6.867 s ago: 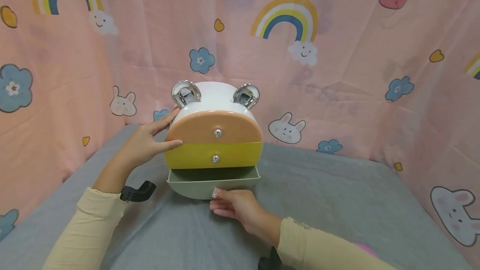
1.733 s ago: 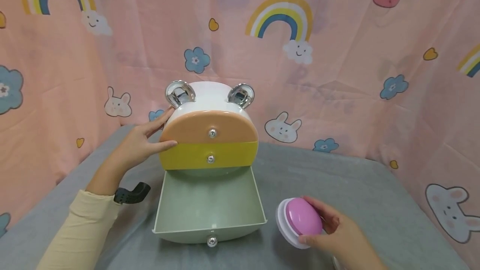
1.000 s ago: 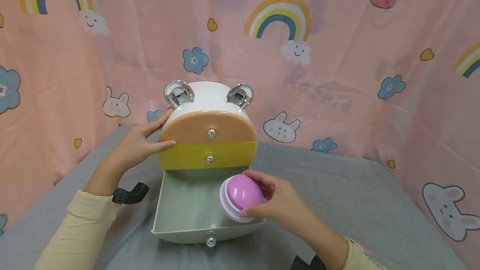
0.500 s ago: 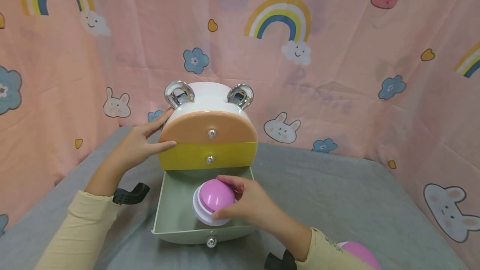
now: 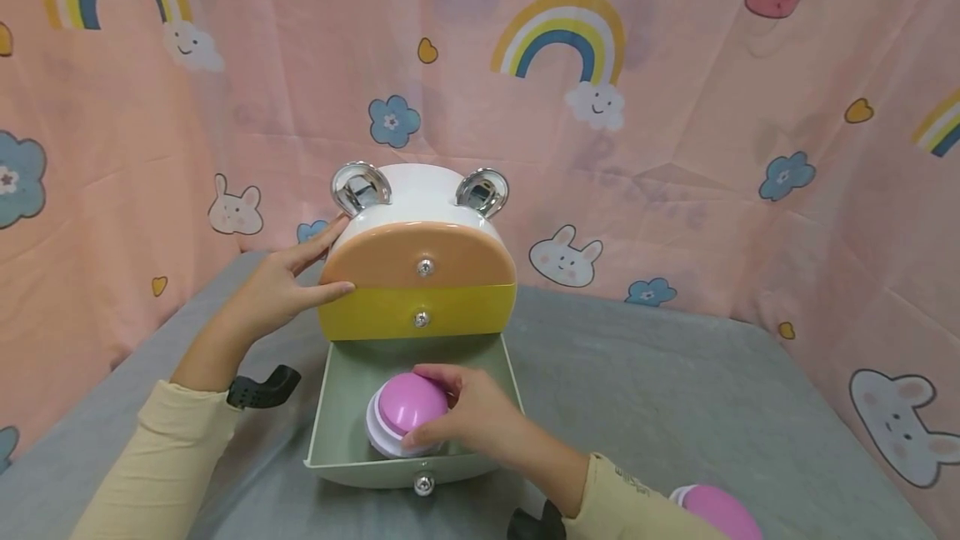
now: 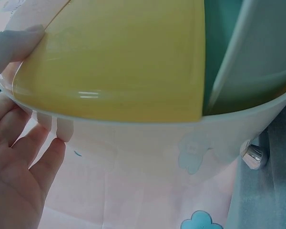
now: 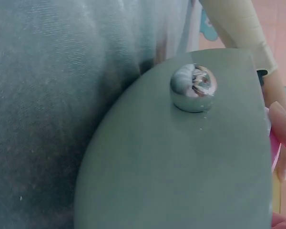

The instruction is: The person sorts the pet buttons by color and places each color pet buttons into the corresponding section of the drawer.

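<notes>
A small bear-shaped drawer cabinet (image 5: 427, 252) stands on the grey cloth, white on top with silver ears. Its orange and yellow fronts are closed, while the pale green bottom drawer (image 5: 341, 415) is pulled far out. My left hand (image 5: 266, 294) rests against the cabinet's left side, thumb on the front and fairly straight fingers along the wall. Inside the drawer's outline, near its front, my right hand (image 5: 480, 411) holds a round object (image 5: 411, 402) with a pink dome and white rim, thumb and fingers around it. In the right wrist view the drawer front (image 7: 181, 157) hides most of it.
A second pink-and-white round object (image 5: 720, 511) lies at the lower right beside the right sleeve. Grey cloth (image 5: 637, 407) covers the surface. Behind it hangs a pink printed curtain (image 5: 675, 48). The drawer's silver knob (image 5: 423, 484) sticks out in front.
The bottom drawer was pulled well out. My right hand then brought the round object from the right over the drawer and moved it left and down toward the front. The left hand stayed put.
</notes>
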`<state>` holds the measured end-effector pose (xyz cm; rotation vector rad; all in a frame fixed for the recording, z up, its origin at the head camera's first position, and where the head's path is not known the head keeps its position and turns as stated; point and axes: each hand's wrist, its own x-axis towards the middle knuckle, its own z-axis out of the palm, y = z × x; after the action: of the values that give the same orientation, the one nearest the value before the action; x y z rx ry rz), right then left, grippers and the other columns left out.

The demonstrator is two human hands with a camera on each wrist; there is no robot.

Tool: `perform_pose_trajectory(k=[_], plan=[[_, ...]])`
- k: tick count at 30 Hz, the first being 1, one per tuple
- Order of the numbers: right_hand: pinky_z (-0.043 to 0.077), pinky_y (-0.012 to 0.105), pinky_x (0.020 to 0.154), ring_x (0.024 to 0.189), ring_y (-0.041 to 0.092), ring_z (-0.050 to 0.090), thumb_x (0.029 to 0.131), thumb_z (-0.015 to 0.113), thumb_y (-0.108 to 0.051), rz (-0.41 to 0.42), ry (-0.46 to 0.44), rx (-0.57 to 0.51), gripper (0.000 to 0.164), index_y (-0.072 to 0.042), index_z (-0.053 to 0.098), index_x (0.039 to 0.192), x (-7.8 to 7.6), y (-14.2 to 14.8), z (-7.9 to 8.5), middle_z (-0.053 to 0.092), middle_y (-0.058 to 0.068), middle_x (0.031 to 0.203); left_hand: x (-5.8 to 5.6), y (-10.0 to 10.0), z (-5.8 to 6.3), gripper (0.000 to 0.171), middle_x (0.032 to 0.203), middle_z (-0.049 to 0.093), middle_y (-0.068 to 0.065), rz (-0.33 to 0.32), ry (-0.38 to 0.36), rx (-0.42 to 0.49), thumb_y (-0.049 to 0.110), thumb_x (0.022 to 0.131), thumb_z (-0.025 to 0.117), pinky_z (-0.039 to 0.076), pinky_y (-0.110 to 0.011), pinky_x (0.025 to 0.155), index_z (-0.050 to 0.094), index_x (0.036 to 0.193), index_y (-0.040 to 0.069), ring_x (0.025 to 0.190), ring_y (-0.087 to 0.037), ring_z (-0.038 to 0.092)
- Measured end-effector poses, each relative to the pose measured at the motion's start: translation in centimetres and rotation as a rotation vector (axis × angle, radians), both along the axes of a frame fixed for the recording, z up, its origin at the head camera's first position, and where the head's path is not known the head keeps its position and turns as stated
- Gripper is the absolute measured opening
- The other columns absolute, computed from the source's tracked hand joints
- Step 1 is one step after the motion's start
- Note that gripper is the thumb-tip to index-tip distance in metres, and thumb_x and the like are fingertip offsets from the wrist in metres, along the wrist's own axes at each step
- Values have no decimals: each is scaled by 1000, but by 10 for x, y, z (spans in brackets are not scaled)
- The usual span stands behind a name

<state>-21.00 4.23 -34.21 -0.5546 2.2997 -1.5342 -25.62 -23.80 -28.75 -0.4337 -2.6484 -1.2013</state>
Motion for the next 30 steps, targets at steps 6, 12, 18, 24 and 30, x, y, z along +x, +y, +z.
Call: perform_pose_trajectory(k=[6, 12, 18, 24, 30], plan=[[57, 32, 92, 99, 15, 65, 66, 91, -7, 0, 12, 32, 69, -2, 65, 129, -2, -6, -5, 71, 8, 120, 0, -1, -1, 83, 164, 28, 3, 3, 5, -9, 38, 89, 75, 27, -68, 116, 25, 155, 43, 149, -36, 33], [56, 31, 92, 98, 13, 64, 64, 92, -9, 10, 38, 83, 70, -3, 65, 128, -2, -11, -9, 72, 7, 119, 0, -1, -1, 83, 164, 27, 4, 0, 5, -5, 37, 89, 75, 26, -69, 116, 24, 155, 43, 149, -36, 32], [55, 34, 95, 101, 14, 64, 64, 92, -7, 17, 29, 107, 70, -2, 65, 129, -3, -14, -11, 71, 8, 120, 0, 0, 0, 84, 164, 27, 4, 10, -6, -20, 40, 89, 74, 27, -70, 115, 23, 155, 44, 149, -36, 33], [55, 36, 96, 103, 16, 64, 64, 92, -8, 24, 41, 149, 71, -1, 65, 128, -3, -15, -13, 71, 10, 120, -1, 0, -2, 84, 165, 26, 5, 7, -1, -17, 41, 89, 74, 27, -71, 114, 22, 155, 45, 149, -36, 32], [55, 37, 96, 103, 17, 64, 64, 92, -7, 30, 41, 155, 71, 0, 64, 129, -2, -16, -13, 71, 12, 121, -2, -1, -3, 83, 165, 26, 8, 12, -1, 7, 39, 88, 75, 26, -69, 116, 25, 154, 46, 149, -33, 32]])
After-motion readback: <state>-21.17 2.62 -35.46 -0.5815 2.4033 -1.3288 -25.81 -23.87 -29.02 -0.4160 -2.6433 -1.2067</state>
